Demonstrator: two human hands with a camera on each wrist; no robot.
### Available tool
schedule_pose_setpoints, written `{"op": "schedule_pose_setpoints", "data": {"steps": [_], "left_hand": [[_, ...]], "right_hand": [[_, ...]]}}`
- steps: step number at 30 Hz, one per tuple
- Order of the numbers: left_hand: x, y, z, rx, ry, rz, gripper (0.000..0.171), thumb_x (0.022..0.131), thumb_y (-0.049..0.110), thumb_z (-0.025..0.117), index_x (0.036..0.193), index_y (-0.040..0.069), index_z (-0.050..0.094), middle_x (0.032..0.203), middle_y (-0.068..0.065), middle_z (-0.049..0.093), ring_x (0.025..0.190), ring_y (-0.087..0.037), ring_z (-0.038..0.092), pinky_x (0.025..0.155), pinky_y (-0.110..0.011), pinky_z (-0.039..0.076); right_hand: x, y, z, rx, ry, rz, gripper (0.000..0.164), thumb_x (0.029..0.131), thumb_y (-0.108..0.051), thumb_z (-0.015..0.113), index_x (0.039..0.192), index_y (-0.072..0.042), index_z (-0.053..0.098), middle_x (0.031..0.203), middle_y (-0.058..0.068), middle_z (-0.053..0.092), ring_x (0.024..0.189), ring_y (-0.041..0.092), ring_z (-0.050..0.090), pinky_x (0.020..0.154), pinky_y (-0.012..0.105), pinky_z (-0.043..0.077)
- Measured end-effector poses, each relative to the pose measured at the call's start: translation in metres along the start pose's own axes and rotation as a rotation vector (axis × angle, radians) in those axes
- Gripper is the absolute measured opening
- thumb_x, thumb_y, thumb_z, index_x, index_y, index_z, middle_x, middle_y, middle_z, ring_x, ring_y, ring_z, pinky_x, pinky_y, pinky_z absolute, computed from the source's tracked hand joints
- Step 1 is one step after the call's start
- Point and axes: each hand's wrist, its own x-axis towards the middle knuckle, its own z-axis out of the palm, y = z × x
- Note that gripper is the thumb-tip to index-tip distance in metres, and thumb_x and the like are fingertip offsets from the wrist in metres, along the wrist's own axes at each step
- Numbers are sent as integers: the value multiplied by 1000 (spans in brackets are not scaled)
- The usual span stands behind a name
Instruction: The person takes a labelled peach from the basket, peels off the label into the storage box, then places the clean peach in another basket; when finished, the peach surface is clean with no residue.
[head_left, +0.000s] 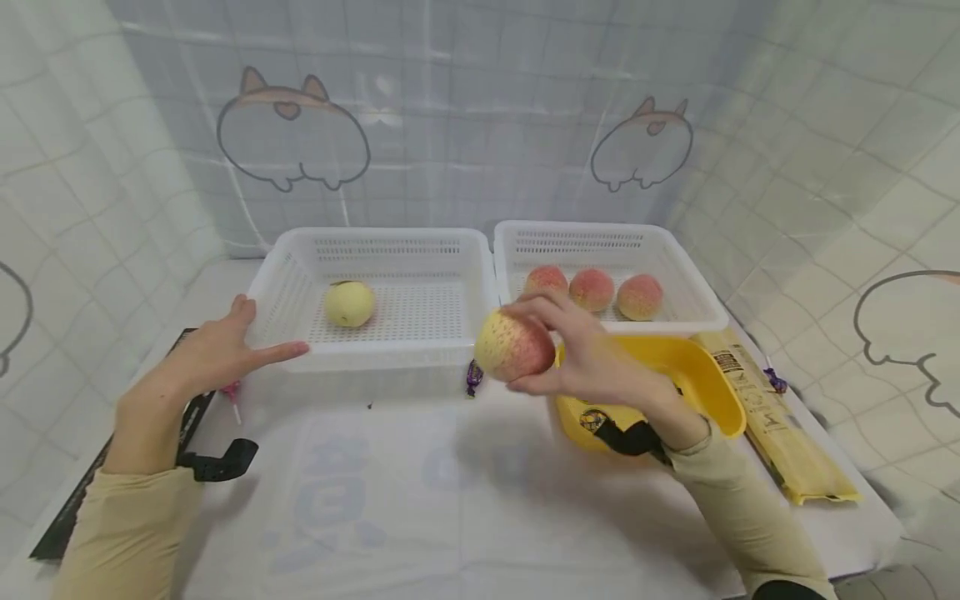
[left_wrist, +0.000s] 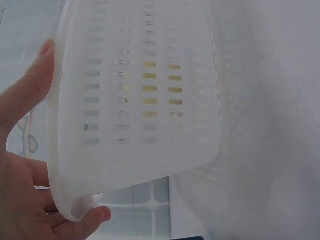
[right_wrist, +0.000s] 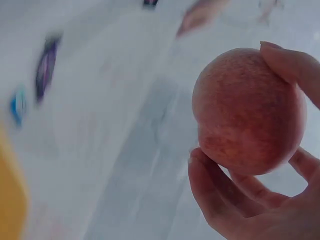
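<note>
My right hand [head_left: 592, 358] holds a yellow-and-red peach [head_left: 510, 346] in the air, in front of the gap between two white baskets. Seen from the right wrist, fingers and thumb curl round the peach [right_wrist: 247, 112]. At the left basket [head_left: 397, 357], my left hand [head_left: 206, 350] touches the near left corner, thumb stretched along the front rim. In the left wrist view its fingertips reach round the corner of the basket [left_wrist: 135, 167]. Inside that basket lies one pale yellow round fruit [head_left: 348, 304]. The right basket [head_left: 693, 292] holds three peaches [head_left: 592, 289] in a row.
A yellow bin [head_left: 716, 387] stands below the right basket, partly behind my right forearm. Beside it lies a long yellow packet [head_left: 787, 442]. Purple wrapped candy [head_left: 474, 377] sits near the left basket, and a pink lollipop [head_left: 233, 392] lies by my left wrist.
</note>
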Motion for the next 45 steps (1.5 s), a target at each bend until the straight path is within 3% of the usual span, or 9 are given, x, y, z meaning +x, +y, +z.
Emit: {"op": "schedule_pose_setpoints", "data": {"steps": [6,12,20,25,31,36,41,43,45], "left_hand": [[-3,-1,-3,-2,6,-10,128,86,77,52,152,-5,-21,144,-48,27,59,-23,60,83,-55,44],[-4,-3,-2,-5,9,-7,128,87,76,54,151,-7,-20,150,-47,15,73,-27,60,83,-54,45],[-5,1,2,-28,14,-5,127,87,76,53,152,-6,-19,152,-46,13,56,-23,60,89,-57,43],[-4,4,2,-15,22,9,128,86,76,54,152,-9,-14,155,-43,2,68,-29,62,92,-59,42],[-5,3,2,-8,30,7,128,86,77,53,152,-10,-14,155,-43,-2,71,-29,61,89,-58,44],[-5,4,4,-34,17,-3,129,85,78,53,153,-7,-16,157,-40,-3,53,-26,59,89,-57,43],[-4,5,1,9,42,21,127,86,78,52,153,-10,-10,157,-39,-5,100,-41,59,98,-65,39],[-4,6,-1,21,46,26,127,86,78,53,153,-11,-8,158,-38,-6,117,-47,48,100,-67,37],[-4,7,-3,21,44,25,127,85,78,53,153,-11,-7,158,-38,-8,116,-48,49,100,-67,37]], "right_hand": [[48,46,-52,6,-79,286,76,74,-27,89,141,-21,54,132,3,55,105,22,57,87,38,53],[90,94,-71,-106,-248,469,75,75,-37,87,139,-20,52,127,4,59,99,24,56,84,38,48],[116,129,-66,-187,-545,525,62,80,-34,80,133,-16,53,127,8,57,111,26,52,98,44,44],[114,128,-48,-173,-780,565,67,77,-37,84,136,-25,55,130,3,55,115,24,50,104,45,42],[113,119,-28,-168,-958,605,71,83,-32,81,144,-15,49,123,4,61,101,20,63,109,45,40],[112,116,-20,-234,-1022,623,63,88,-23,71,147,-19,48,122,3,61,103,21,58,106,45,40],[112,109,-22,-306,-1003,656,71,81,-16,69,148,-24,48,134,2,54,115,25,50,103,50,43],[118,97,-24,-334,-937,704,70,83,-21,73,148,-24,47,134,1,56,117,26,49,99,51,47],[130,80,-26,-366,-842,649,64,86,-22,73,146,-18,50,131,4,60,116,26,52,95,48,50]]}}
